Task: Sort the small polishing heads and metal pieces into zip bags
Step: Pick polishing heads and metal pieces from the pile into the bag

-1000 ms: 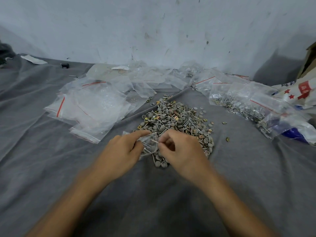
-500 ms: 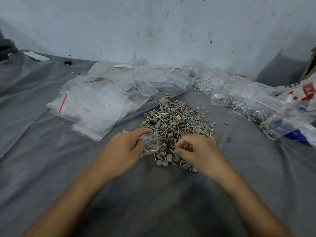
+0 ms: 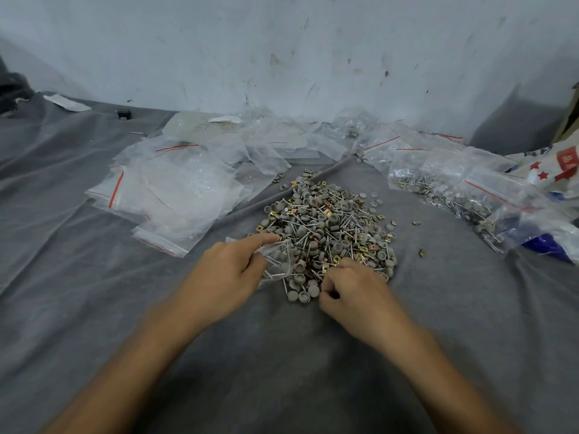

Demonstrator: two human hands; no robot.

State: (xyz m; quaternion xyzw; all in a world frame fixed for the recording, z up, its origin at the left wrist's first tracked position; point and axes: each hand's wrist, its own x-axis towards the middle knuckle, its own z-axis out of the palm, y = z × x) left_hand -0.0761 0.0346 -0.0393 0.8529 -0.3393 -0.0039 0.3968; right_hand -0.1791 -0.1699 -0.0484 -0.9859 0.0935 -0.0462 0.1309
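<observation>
A heap of grey polishing heads, metal pins and small brass squares (image 3: 329, 223) lies on the grey cloth (image 3: 282, 355). My left hand (image 3: 225, 274) pinches a small clear zip bag (image 3: 277, 260) at the heap's near left edge; a few pieces lie inside it. My right hand (image 3: 354, 289) sits at the heap's near edge with its fingers curled, pinching at pieces there; what is between the fingertips is too small to make out.
Empty clear zip bags with red strips (image 3: 169, 195) are piled at the left and back. Filled bags (image 3: 454, 189) lie at the right, next to a printed plastic bag (image 3: 557, 170). A few stray brass pieces (image 3: 421, 252) lie right of the heap. A white wall stands behind.
My right hand moved away from the zip bag to the right, down to the heap's near edge. My left hand kept its hold on the bag.
</observation>
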